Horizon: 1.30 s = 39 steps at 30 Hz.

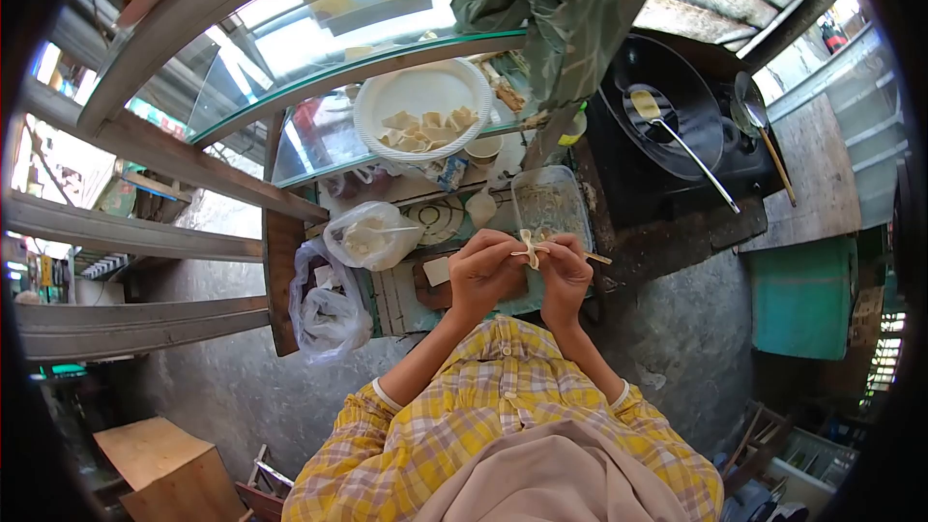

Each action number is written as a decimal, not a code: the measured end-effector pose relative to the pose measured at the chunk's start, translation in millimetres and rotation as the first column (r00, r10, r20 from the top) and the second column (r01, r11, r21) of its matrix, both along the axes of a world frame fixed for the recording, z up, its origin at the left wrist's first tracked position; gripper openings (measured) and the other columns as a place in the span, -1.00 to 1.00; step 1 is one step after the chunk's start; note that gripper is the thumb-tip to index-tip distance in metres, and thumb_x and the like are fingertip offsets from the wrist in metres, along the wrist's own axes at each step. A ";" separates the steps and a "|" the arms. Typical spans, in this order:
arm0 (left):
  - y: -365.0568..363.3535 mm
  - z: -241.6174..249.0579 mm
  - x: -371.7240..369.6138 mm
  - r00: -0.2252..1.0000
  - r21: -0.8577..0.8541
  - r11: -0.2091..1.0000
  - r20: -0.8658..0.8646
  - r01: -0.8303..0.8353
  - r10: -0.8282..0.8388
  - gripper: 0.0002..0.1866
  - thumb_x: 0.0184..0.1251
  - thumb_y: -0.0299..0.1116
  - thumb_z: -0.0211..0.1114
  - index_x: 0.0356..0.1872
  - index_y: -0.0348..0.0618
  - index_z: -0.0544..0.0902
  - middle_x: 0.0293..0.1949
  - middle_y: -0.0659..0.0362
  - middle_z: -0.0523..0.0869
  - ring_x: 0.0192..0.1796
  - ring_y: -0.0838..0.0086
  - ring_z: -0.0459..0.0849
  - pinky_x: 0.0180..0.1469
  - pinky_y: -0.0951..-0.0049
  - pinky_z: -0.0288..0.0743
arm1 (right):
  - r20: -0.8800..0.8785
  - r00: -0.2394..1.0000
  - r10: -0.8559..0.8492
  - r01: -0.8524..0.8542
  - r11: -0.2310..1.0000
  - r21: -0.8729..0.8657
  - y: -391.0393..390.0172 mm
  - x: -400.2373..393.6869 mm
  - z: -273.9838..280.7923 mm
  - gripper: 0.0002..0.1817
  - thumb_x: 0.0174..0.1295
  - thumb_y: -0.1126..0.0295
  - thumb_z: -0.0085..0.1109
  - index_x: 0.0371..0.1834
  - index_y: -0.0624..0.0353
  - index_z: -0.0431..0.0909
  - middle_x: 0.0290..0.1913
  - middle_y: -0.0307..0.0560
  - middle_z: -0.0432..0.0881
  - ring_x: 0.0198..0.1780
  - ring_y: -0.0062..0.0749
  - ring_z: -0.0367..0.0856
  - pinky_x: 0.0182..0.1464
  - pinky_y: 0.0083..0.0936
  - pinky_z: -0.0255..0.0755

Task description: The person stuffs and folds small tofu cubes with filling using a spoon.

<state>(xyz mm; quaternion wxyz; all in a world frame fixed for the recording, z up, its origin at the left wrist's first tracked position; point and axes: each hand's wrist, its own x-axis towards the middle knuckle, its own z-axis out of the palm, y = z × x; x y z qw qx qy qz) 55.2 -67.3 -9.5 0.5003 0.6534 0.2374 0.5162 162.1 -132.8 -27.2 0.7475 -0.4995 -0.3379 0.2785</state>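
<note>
A small pale dumpling (pixel 529 249) with pinched, flared wrapper edges is held up between both hands. My left hand (pixel 483 271) pinches its left side with thumb and fingers. On the other side my right hand (pixel 565 275) pinches it too, and a thin light stick (pixel 598 258) pokes out past that hand's fingers. Just beyond the hands stands a clear rectangular tub (pixel 551 195) with smeared walls. A square wrapper (pixel 438 272) lies on the work surface left of my left hand. Several folded dumplings (pixel 430 129) rest in a white round basin (pixel 370 97) farther back.
Plastic bags (pixel 377 235) sit at the left of the counter. A glass shelf (pixel 358 68) in a wooden frame rises ahead. At the right, a black wok (pixel 677 140) with a metal spatula (pixel 691 150) is on the stove. A cloth (pixel 570 29) hangs near the shelf post.
</note>
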 end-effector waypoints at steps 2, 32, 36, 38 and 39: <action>2.4 -1.8 -6.4 0.999 0.024 0.999 -0.009 -0.048 0.049 -0.78 -0.07 -0.71 0.32 -0.32 -0.33 0.66 -0.33 0.15 0.65 -0.25 0.46 0.59 -0.23 0.54 0.45 | -0.002 0.999 0.052 -0.052 0.999 -0.006 6.1 -3.5 -3.0 -0.87 0.09 0.59 0.22 -0.27 0.28 0.64 -0.27 -0.21 0.49 -0.29 -0.63 0.40 -0.29 -0.69 0.24; 31.8 -2.5 -88.6 0.860 -0.223 0.835 -0.041 -0.504 0.508 -0.85 0.19 -0.47 0.28 -0.22 -0.25 0.63 -0.25 0.22 0.61 -0.25 0.62 0.56 -0.32 0.65 0.40 | 0.775 0.392 0.495 -0.362 0.858 -0.365 278.2 -16.7 32.4 -0.85 0.01 0.35 0.27 -0.35 0.11 0.68 -0.42 -0.10 0.68 -0.47 -0.34 0.60 -0.35 -0.47 0.41; 26.6 -6.9 -95.2 0.849 -0.244 0.818 -0.051 -0.521 0.526 -0.86 0.20 -0.45 0.28 -0.24 -0.24 0.63 -0.25 0.22 0.61 -0.26 0.63 0.55 -0.32 0.66 0.39 | 0.819 0.195 0.540 -0.293 0.829 -0.477 274.8 -19.9 34.5 -0.87 0.01 0.35 0.25 -0.36 0.07 0.69 -0.40 -0.15 0.69 -0.36 -0.32 0.62 -0.17 -0.34 0.29; 25.5 -8.2 -96.6 0.849 -0.248 0.815 -0.069 -0.523 0.524 -0.86 0.20 -0.44 0.28 -0.24 -0.24 0.63 -0.25 0.22 0.61 -0.26 0.63 0.55 -0.32 0.66 0.39 | 0.836 0.193 0.514 -0.224 0.852 -0.473 266.3 -20.2 41.8 -0.86 0.01 0.36 0.24 -0.34 0.05 0.68 -0.37 -0.17 0.69 -0.33 -0.33 0.61 -0.12 -0.32 0.21; 25.3 -8.8 -96.4 0.847 -0.245 0.814 -0.073 -0.526 0.526 -0.86 0.20 -0.44 0.28 -0.24 -0.24 0.64 -0.25 0.22 0.61 -0.26 0.63 0.55 -0.32 0.66 0.39 | 0.844 0.194 0.501 -0.187 0.863 -0.469 262.5 -20.1 45.3 -0.85 0.01 0.37 0.24 -0.33 0.04 0.68 -0.35 -0.19 0.69 -0.32 -0.33 0.60 -0.10 -0.31 0.17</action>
